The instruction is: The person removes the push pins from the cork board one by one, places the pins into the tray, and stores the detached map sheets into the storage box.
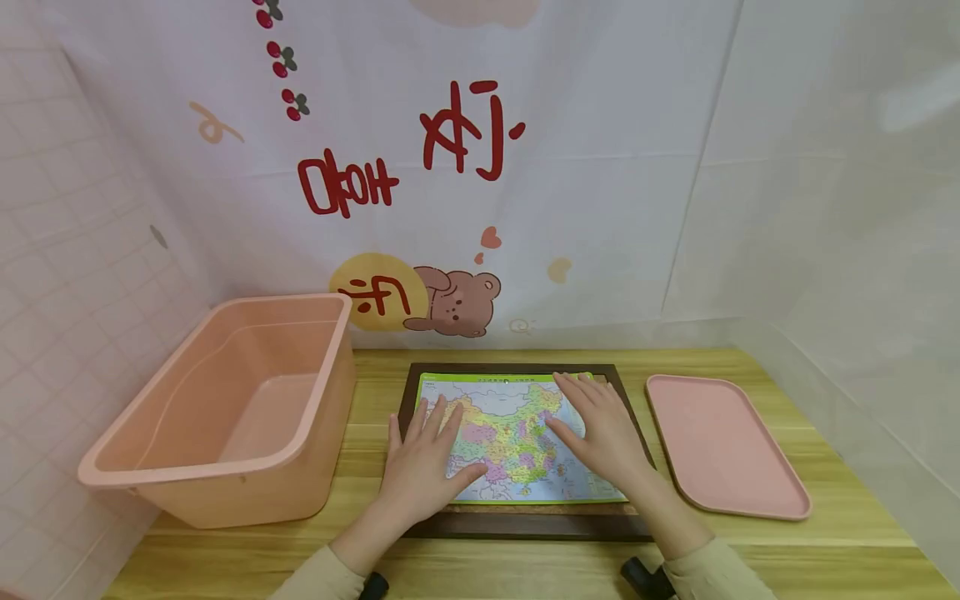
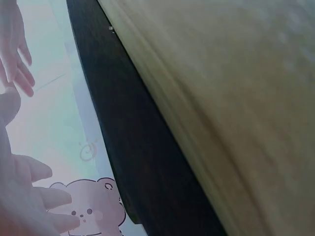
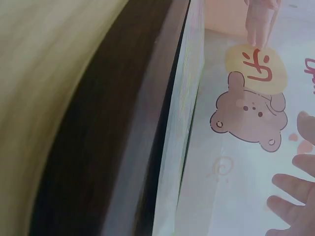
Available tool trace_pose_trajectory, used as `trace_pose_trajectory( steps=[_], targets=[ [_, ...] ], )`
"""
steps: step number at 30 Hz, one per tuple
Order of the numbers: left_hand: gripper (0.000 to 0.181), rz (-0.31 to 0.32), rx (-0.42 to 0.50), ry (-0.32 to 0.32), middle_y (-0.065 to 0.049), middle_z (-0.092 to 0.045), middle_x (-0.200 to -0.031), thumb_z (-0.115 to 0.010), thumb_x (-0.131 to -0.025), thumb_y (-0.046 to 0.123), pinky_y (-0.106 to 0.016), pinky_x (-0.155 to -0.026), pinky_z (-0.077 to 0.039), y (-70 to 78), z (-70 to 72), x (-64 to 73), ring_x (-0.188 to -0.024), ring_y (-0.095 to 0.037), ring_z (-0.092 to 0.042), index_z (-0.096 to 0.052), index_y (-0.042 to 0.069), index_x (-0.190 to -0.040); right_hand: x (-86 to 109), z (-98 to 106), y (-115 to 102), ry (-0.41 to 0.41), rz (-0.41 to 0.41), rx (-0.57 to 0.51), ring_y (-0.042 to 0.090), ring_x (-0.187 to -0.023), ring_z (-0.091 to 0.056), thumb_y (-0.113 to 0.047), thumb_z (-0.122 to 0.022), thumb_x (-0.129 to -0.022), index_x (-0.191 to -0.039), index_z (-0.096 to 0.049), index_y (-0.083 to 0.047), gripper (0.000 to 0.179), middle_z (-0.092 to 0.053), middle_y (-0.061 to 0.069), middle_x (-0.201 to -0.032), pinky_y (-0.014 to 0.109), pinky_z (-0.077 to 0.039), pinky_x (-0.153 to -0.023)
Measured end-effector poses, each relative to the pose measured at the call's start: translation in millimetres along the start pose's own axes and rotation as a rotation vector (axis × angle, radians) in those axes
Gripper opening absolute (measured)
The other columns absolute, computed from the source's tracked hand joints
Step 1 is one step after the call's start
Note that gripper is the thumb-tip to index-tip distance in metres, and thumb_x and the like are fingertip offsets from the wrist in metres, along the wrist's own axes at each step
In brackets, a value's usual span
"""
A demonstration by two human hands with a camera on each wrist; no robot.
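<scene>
One broad white cloth (image 1: 600, 208), printed with red lettering, cherries and a pink bear (image 1: 459, 304), hangs behind the back edge of the wooden worktop (image 1: 510, 575). A deep pink tub (image 1: 247, 500) stands at the worktop's left edge, its high walls hiding the back left corner. Nothing shows inside the tub.

Midway between the worktop's left and right edges, a dark frame (image 1: 525, 525) lies flat, its far side near the back edge. A colourful map (image 1: 510, 442) with a green border lies within the frame, and a strip of brown backing shows below it. To the right, just beside the frame, a shallow pink tray (image 1: 727, 450) lies near the worktop's right edge.

Both hands are over the map and cover parts of it. The left hand (image 1: 423, 467) spreads its fingers wide at the map's left end, thumb out, holding nothing. The right hand (image 1: 603, 425) has straight fingers, thumb held away, over the map's right end; it too holds nothing. The right wrist view shows a gap between those fingers and the map.

Two beige sleeves (image 1: 716, 571) reach in over the front edge, with small black devices (image 1: 641, 577) at the wrists.
</scene>
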State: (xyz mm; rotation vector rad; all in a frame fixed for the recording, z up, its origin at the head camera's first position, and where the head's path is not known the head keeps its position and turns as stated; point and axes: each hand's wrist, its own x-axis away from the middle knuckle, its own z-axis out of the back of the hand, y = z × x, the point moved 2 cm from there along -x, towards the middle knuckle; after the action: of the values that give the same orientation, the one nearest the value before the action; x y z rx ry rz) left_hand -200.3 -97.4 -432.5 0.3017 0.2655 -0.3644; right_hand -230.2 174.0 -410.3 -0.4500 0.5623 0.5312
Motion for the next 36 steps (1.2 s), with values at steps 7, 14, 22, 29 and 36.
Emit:
trace_pose_trajectory(
  steps=[7, 14, 22, 29, 36],
  targets=[
    [0.087, -0.028, 0.001, 0.033, -0.015, -0.04, -0.153, -0.062, -0.086, 0.066, -0.072, -0.108, -0.007, 5.2, 0.2, -3.7, -0.144, -0.04, -0.026, -0.045, 0.01, -0.15, -10.3, -11.6, 0.6, 0.017, -0.041, -0.065, 0.037, -0.118, -0.056, -0.025, -0.078, -0.087, -0.139, -0.057, -0.006, 0.06, -0.063, 0.015, -0.127, 0.056, -0.042, -0.098],
    [0.083, -0.055, 0.038, 0.034, -0.015, -0.047, -0.149, -0.067, -0.086, 0.061, -0.072, -0.108, -0.011, 10.8, 0.7, -6.5, -0.138, -0.041, -0.037, -0.049, 0.008, -0.147, -18.7, -21.3, 1.0, -0.023, -0.127, -0.135, 0.037, -0.114, -0.057, -0.022, -0.076, -0.09, -0.138, -0.057, -0.004, 0.055, -0.066, 0.014, -0.123, 0.056, -0.044, -0.095],
    [0.08, -0.068, 0.064, -0.039, -0.012, -0.053, -0.143, -0.069, -0.086, 0.058, -0.073, -0.106, -0.015, 17.8, -2.6, -9.4, -0.131, -0.037, -0.045, -0.05, 0.009, -0.146, -30.8, -28.9, 3.5, -0.066, -0.171, -0.184, 0.037, -0.112, -0.06, -0.022, -0.073, -0.092, -0.137, -0.058, -0.003, 0.051, -0.067, 0.016, -0.119, 0.056, -0.046, -0.093],
    [0.078, -0.077, 0.038, -0.075, -0.014, -0.055, -0.14, -0.07, -0.086, 0.058, -0.074, -0.104, -0.018, 20.2, -9.0, -13.4, -0.127, -0.037, -0.048, -0.053, 0.009, -0.144, -45.6, -36.5, 7.9, -0.079, -0.162, -0.213, 0.035, -0.109, -0.062, -0.02, -0.073, -0.092, -0.131, -0.061, 0.001, 0.046, -0.068, 0.016, -0.116, 0.052, -0.048, -0.092],
    [0.077, -0.046, 0.019, -0.161, -0.014, -0.054, -0.141, -0.071, -0.084, 0.058, -0.073, -0.102, -0.023, 25.1, -11.7, -16.5, -0.128, -0.04, -0.047, -0.054, 0.011, -0.143, -57.1, -45.6, 13.0, -0.118, -0.227, -0.24, 0.034, -0.109, -0.063, -0.021, -0.072, -0.093, -0.13, -0.062, 0.002, 0.044, -0.069, 0.016, -0.116, 0.053, -0.048, -0.092]
  ],
)
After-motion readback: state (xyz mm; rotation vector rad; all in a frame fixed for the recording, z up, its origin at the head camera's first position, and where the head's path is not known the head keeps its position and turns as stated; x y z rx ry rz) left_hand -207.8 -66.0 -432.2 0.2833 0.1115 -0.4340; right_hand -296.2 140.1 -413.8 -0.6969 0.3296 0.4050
